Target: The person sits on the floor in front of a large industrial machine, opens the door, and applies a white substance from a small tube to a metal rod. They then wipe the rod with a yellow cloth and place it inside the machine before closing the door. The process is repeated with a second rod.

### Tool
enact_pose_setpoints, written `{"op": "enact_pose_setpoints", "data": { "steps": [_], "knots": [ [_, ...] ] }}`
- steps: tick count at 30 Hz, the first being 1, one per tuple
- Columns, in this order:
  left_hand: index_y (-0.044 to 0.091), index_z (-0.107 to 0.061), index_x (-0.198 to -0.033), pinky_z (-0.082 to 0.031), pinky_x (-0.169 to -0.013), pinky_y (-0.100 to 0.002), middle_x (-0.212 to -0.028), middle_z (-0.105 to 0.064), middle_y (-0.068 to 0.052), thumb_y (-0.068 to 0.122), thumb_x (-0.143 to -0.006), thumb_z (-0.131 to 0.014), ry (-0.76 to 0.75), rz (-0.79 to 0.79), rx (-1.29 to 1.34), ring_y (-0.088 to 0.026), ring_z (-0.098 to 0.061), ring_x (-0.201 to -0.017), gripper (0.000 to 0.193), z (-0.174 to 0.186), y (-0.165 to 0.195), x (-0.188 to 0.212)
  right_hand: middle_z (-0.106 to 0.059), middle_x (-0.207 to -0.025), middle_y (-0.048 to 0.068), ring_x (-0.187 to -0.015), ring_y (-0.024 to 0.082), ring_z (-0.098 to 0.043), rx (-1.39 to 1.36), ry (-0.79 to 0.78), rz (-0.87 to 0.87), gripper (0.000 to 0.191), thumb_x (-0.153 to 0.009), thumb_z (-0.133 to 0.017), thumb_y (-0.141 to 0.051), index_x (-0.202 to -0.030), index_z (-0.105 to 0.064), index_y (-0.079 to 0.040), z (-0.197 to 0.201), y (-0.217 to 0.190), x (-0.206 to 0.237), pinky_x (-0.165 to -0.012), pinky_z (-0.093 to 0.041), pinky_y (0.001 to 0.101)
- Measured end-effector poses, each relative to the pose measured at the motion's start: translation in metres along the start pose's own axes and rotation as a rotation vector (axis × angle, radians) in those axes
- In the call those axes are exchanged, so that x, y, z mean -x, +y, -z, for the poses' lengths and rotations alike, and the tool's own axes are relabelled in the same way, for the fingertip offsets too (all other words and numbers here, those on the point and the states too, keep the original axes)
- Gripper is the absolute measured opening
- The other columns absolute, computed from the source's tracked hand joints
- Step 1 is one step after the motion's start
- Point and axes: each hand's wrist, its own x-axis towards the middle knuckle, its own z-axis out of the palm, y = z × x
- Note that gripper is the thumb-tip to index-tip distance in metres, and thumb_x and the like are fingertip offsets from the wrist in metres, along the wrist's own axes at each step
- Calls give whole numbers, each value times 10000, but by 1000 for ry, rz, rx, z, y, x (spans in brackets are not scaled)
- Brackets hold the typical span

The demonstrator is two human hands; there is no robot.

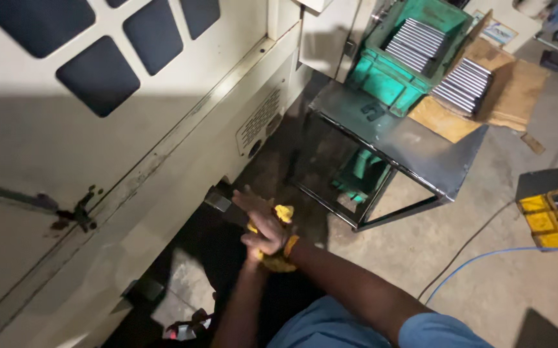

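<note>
Concrete workshop floor [485,270], grey and stained, runs beneath a large cream machine housing [98,161] with dark rounded window panels that fills the left of the view. Low in front of that housing, the person's two hands meet around a yellow cloth [283,212]. The right hand [267,232] lies on top, fingers pressed flat and close together over the cloth, an orange band at its wrist. The left hand [253,205] sits underneath and partly hidden; its fingers extend toward the machine base, and how tightly they close on the cloth cannot be told. The cloth shows bunched between the palms, one tuft above the right hand and another below the wrist.

Right of the hands stands a steel table [414,145] on a black frame. On its top rests a green plastic crate [414,58] holding rows of bright metal rods [414,42]. Beside the crate, a second stack of rods [464,84] lies on flattened cardboard [517,90]. Another green crate [359,174] sits under the table. A blue cable [485,258] trails across the floor, and a yellow tray [549,219] occupies the right edge.
</note>
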Motion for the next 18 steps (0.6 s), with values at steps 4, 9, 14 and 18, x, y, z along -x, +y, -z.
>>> {"op": "enact_pose_setpoints", "data": {
  "steps": [4, 9, 14, 18],
  "knots": [
    [62, -392, -1542, -467, -1070, -459, -1428, -546, -153, 510, -1082, -387, 2, -94, 55, -285, -575, -1259, 642, -14, -8, -6, -278, -1695, 204, -1608, 448, -134, 152, -174, -33, 920, -839, -712, -420, -1613, -329, -102, 20, -4, -17, -1246, -168, 685],
    [66, -365, -1556, -480, -1057, -483, -1429, -542, -166, 524, -1069, -384, -135, -268, 173, -301, -589, -1245, 669, -38, -5, -15, -262, -1695, 159, -1613, 397, -73, 420, -239, -176, 956, -813, -714, -436, -1617, -300, -126, 20, -27, -31, -1202, -6, 758],
    [55, -384, -1526, -548, -939, -512, -1349, -572, -187, 504, -1112, -404, 35, -28, 88, -340, -660, -1122, 611, -22, 3, 0, -133, -1702, 151, -1562, 360, 14, 760, -299, -590, 855, -897, -620, -439, -1611, -219, -195, 25, -27, -70, -1113, 60, 808],
    [78, -387, -1491, -545, -994, -499, -1339, -552, -142, 394, -1110, -441, 67, -63, 993, -314, -626, -1150, 498, -8, 3, -7, -91, -1721, 173, -1523, 379, 37, 885, -452, -616, 919, -871, -584, -481, -1626, -187, -140, 28, -15, -73, -1053, 36, 837]
  ]
}}
